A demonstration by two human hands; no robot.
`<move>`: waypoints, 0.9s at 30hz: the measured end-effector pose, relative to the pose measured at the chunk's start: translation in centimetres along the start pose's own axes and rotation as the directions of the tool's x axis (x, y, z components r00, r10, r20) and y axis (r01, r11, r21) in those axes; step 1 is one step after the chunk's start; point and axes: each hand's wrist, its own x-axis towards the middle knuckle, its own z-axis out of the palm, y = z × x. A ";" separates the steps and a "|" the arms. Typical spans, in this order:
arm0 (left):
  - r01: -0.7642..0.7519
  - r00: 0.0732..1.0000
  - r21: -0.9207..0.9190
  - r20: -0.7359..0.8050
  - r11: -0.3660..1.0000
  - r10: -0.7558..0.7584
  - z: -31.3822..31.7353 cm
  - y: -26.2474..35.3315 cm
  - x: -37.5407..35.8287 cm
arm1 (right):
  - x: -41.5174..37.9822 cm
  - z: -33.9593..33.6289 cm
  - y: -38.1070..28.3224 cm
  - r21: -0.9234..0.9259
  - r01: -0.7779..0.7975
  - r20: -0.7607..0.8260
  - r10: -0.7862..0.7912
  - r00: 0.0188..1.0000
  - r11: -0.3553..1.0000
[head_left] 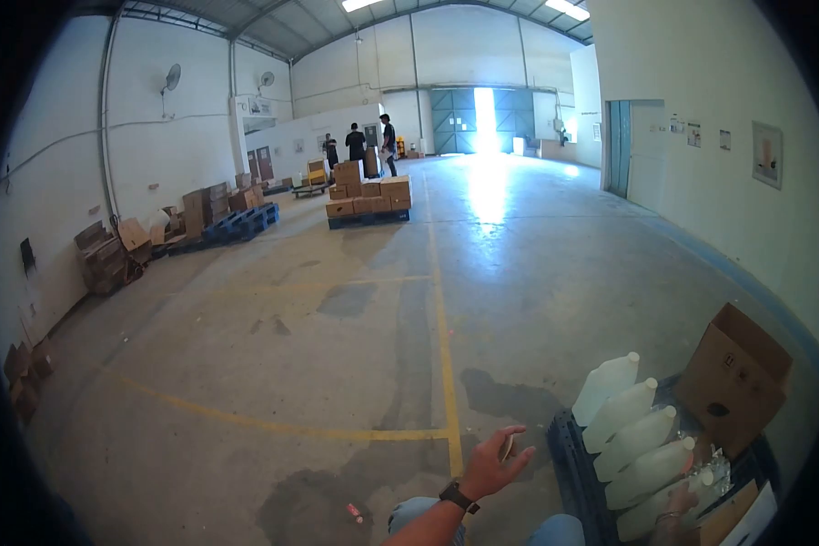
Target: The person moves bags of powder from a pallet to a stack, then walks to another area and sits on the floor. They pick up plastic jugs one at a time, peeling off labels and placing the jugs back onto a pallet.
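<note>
Head view: left hand (pixel 493 462) hangs open and empty near the white jugs (pixel 632 428), right hand (pixel 678 505) touches one, grip unclear; jugs lie on the near-right pallet (pixel 569 455), cardboard box (pixel 735 378) open, seemingly unfilled.

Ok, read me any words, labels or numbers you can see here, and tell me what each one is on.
None can be read.
Open cardboard box: small dark marks, too blurred.
Wall posters: too small.
White jugs: no label seen.
Stacked boxes on the far pallet: too far away.
</note>
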 end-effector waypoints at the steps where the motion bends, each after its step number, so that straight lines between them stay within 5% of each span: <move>1: 0.011 0.999 0.019 0.030 1.000 -0.012 0.0 -0.2 0.0 | 1.4 0.1 1.2 -0.028 -0.013 0.054 0.015 0.998 1.000; 3: 0.020 0.998 0.024 0.057 1.000 -0.021 0.0 -0.2 -1.0 | 2.9 0.1 2.4 -0.100 -0.034 0.165 0.051 0.985 0.994; 8: -0.048 0.998 0.012 0.046 0.999 0.047 -0.4 0.2 -1.0 | 2.7 0.3 2.6 -0.258 0.060 0.098 -0.036 0.995 0.964; 10: 0.041 0.991 0.037 0.126 0.999 -0.045 -0.8 -0.2 -1.1 | 4.4 0.7 4.0 -0.349 0.109 0.084 -0.085 0.993 0.931; 11: 0.096 0.981 0.045 0.164 0.994 -0.102 -0.8 -0.1 -1.4 | 4.9 0.9 4.0 -0.325 0.092 0.110 -0.059 0.992 0.941; 14: -0.045 0.997 0.128 0.060 0.991 0.038 -0.3 -1.3 -2.0 | 6.2 -3.6 4.6 -0.334 0.095 0.169 -0.040 0.985 0.938; 16: 0.050 0.993 0.059 0.100 0.997 -0.056 -0.8 0.4 -2.6 | 5.2 -6.0 4.2 -0.334 0.162 0.220 -0.091 0.971 0.929; 20: -0.009 0.997 0.005 0.074 1.000 0.008 -1.2 0.4 -1.9 | 2.3 -5.0 1.6 -0.209 0.135 0.408 -0.039 0.912 0.968; 23: -0.062 0.991 0.151 0.126 0.987 0.043 -1.0 -1.3 -2.4 | 0.7 -7.2 1.6 -0.144 0.063 0.481 0.014 0.877 0.988; 27: -0.069 0.983 0.137 0.178 0.988 0.044 0.0 -1.0 -2.3 | -7.4 -10.5 -3.9 -0.263 0.046 0.395 0.064 0.917 0.964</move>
